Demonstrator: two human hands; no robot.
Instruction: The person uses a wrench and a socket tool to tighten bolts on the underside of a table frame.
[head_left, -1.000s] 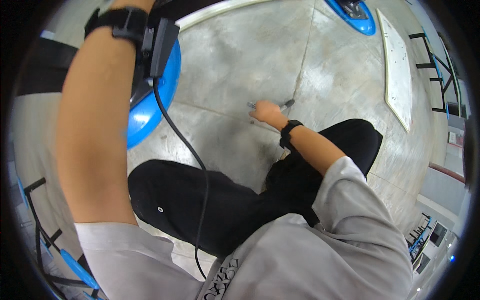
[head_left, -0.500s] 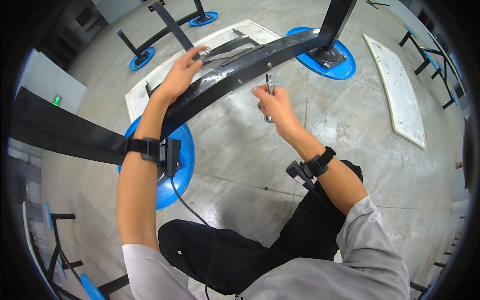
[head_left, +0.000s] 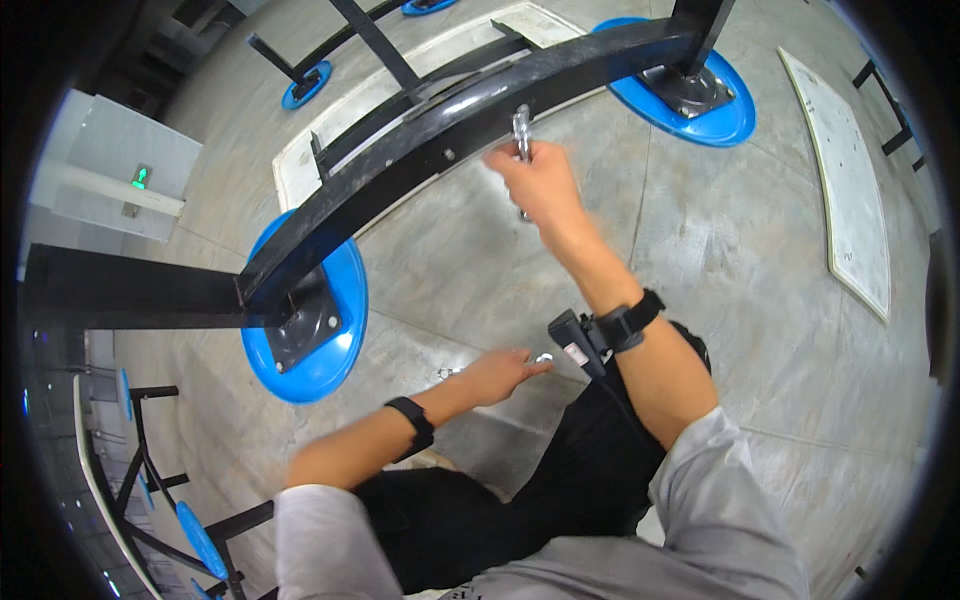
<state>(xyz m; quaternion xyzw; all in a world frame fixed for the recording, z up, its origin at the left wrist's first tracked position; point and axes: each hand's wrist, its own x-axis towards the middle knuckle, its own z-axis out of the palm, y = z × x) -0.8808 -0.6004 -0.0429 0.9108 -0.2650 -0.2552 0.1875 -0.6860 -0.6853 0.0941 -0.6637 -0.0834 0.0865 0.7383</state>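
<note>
My right hand (head_left: 540, 185) is closed around a silver ratchet wrench (head_left: 521, 122). The wrench head overlaps the side of a curved black metal bar (head_left: 400, 150); whether it touches cannot be told. A bolt (head_left: 449, 155) shows on the bar, left of that hand. Low over the floor, between the bar and my lap, my left hand (head_left: 495, 378) has its fingers closed, with a small shiny metal piece (head_left: 543, 359) at the tips. The kind of piece is too small to tell. Other shiny bits (head_left: 448, 373) show beside the left wrist, slightly blurred.
Blue round seats (head_left: 345, 350) lie under the bar's left end, and a second blue seat (head_left: 735, 110) under its right end. A black leg (head_left: 130, 287) sticks out left. White panels (head_left: 850, 190) lie on the grey floor. More frames (head_left: 130, 470) stand at the lower left.
My left hand has come off the far side of the bar and down toward my lap. My right hand has risen slightly, bringing the wrench head against the bar in view. The view has shifted.
</note>
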